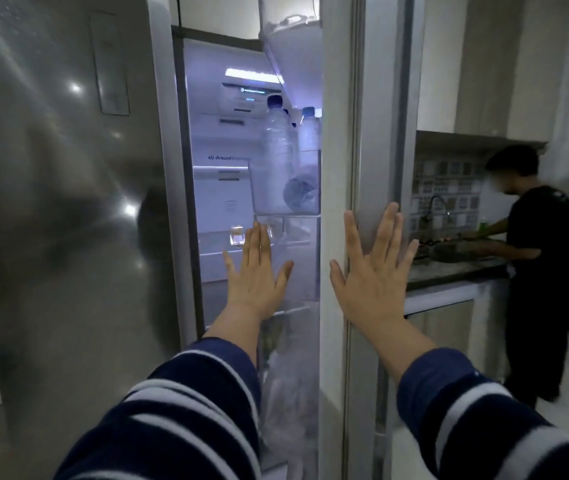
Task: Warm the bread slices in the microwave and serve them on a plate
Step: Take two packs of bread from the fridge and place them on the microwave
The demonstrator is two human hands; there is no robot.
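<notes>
A steel side-by-side fridge fills the view. Its right door (336,133) stands partly ajar, showing the lit inside (220,188). My right hand (373,271) is flat against the outer face and edge of that door, fingers spread. My left hand (259,271) is raised in front of the gap, fingers apart, holding nothing; I cannot tell whether it touches the door's inner shelf. No bread, plate or microwave is in sight.
Water bottles (279,147) stand in the door shelf (286,181). A plastic bag (286,393) fills the lower door bin. The closed left fridge door (61,202) is close on my left. At the right a person (546,271) works at a counter with a sink (456,268).
</notes>
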